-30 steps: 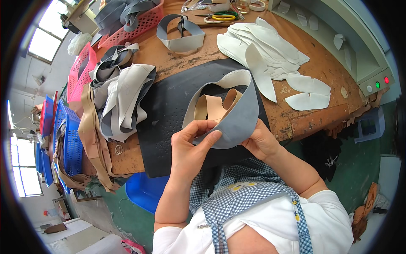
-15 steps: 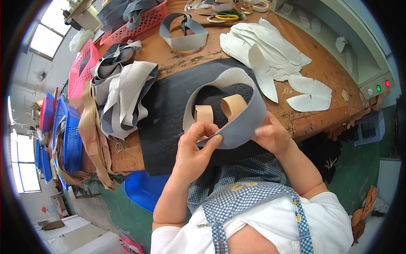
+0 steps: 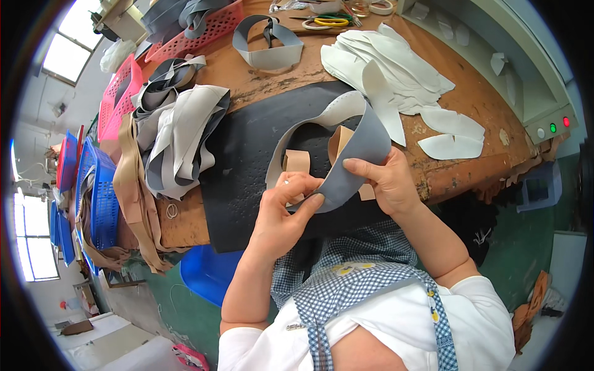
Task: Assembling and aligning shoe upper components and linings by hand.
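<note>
A looped grey band (image 3: 357, 162), pale on its inner face, stands between my hands over a black mat (image 3: 238, 179). My left hand (image 3: 286, 207) pinches the band's lower left edge between thumb and fingers. On the right side my right hand (image 3: 391, 182) grips the same band, thumb on the grey outer face and fingers behind. Beyond and inside the loop, tan strips (image 3: 297, 162) show; how they join the band is hidden.
Grey and pale bands (image 3: 179, 133) lie heaped at the left, beside hanging tan strips (image 3: 131, 185). White cut pieces (image 3: 390, 65) are piled at the far right. Another grey loop (image 3: 269, 52), yellow-handled scissors (image 3: 331, 23) and a pink basket (image 3: 207, 31) stand farther back.
My right thumb has come over onto the band's grey outer face. The band's right side has turned, and a tan end now shows beside my right hand.
</note>
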The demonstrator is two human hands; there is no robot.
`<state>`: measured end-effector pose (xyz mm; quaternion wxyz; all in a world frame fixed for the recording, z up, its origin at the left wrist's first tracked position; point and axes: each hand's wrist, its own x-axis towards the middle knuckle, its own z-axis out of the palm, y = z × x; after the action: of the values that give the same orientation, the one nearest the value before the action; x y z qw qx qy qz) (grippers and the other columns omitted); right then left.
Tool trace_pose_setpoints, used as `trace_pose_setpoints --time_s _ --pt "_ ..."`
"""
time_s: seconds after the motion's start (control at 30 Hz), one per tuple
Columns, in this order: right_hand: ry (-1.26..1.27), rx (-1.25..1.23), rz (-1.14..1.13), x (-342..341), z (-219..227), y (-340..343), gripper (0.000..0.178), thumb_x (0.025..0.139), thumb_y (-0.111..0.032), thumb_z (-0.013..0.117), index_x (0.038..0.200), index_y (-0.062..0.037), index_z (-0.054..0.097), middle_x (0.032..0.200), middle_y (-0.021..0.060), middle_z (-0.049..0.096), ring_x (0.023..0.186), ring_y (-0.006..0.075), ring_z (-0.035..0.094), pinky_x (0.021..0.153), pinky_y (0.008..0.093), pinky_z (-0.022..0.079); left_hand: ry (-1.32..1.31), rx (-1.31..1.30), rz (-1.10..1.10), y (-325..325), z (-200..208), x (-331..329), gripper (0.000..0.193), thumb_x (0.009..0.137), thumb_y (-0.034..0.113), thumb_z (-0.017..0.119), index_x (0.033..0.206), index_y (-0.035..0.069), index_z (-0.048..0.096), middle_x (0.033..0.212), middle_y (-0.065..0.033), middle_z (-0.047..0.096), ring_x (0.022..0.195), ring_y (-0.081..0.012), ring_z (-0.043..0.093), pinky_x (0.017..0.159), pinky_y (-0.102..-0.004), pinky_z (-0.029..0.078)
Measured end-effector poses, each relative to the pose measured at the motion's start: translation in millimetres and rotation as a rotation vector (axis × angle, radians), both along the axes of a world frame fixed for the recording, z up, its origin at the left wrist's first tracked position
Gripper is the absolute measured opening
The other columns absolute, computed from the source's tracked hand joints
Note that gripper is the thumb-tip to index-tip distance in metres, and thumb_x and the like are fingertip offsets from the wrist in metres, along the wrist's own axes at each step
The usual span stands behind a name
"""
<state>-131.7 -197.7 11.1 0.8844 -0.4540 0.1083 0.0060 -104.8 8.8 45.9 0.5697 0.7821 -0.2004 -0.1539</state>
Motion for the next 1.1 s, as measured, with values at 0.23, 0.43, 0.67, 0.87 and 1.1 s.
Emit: trace_pose_setpoints --time_s 0.23,0.43,0.67,0.87,1.1 --pt "-0.035 -0.331 0.01 -6.9 -3.0 21.1 0.021 0.084 -0.002 0.076 0.103 -0.0002 0.068 0.1 0.0048 0.072 0.089 0.0132 0.068 0.082 0.0288 0.055 0.096 0.051 0.148 -8.9 -1.1 -9.2 0.021 0.089 0.008 0.071 0.107 -0.002 0.071 0.089 -0.0095 0.073 0.079 -0.0126 0.065 0.073 -0.028 0.052" --pt "0.06 0.137 0.096 10.0 -10.3 -1.8 0.035 0.089 -0.013 0.073 0.121 -0.0023 0.062 0.108 0.0067 0.07 0.097 0.0156 0.068 0.088 0.0321 0.056 0.102 0.023 0.151 -1.9 -4.1 -17.0 0.018 0.088 0.006 0.071 0.103 -0.005 0.072 0.085 -0.0059 0.073 0.079 -0.0091 0.065 0.074 -0.0242 0.052" --pt "0.047 0.1 0.061 8.2 -14.7 -3.3 0.034 0.087 -0.01 0.074 0.119 -0.0025 0.064 0.107 0.0063 0.07 0.096 0.0149 0.068 0.087 0.0317 0.056 0.08 0.04 0.179 -2.7 -7.9 -20.1 0.02 0.087 0.001 0.072 0.106 -0.006 0.072 0.09 -0.0042 0.073 0.083 -0.0077 0.065 0.076 -0.0226 0.052" --pt "-0.005 0.104 0.029 8.9 -19.9 4.9 0.032 0.086 -0.006 0.073 0.117 -0.0018 0.065 0.106 0.008 0.071 0.094 0.0163 0.069 0.086 0.0315 0.056 0.016 0.061 0.212 -0.4 -12.1 -20.3 0.021 0.087 0.002 0.073 0.106 -0.005 0.073 0.089 -0.0037 0.073 0.082 -0.0074 0.064 0.076 -0.0224 0.052" --pt "-0.131 0.065 0.062 38.6 15.2 29.4 0.03 0.085 0.003 0.071 0.114 0.0017 0.065 0.103 0.0106 0.072 0.096 0.0192 0.07 0.084 0.033 0.057 -0.244 0.122 0.197 -5.9 27.3 19.6 0.018 0.085 0.006 0.074 0.102 0.001 0.073 0.072 -0.019 0.065 0.057 -0.0119 0.056 0.056 -0.0287 0.046"
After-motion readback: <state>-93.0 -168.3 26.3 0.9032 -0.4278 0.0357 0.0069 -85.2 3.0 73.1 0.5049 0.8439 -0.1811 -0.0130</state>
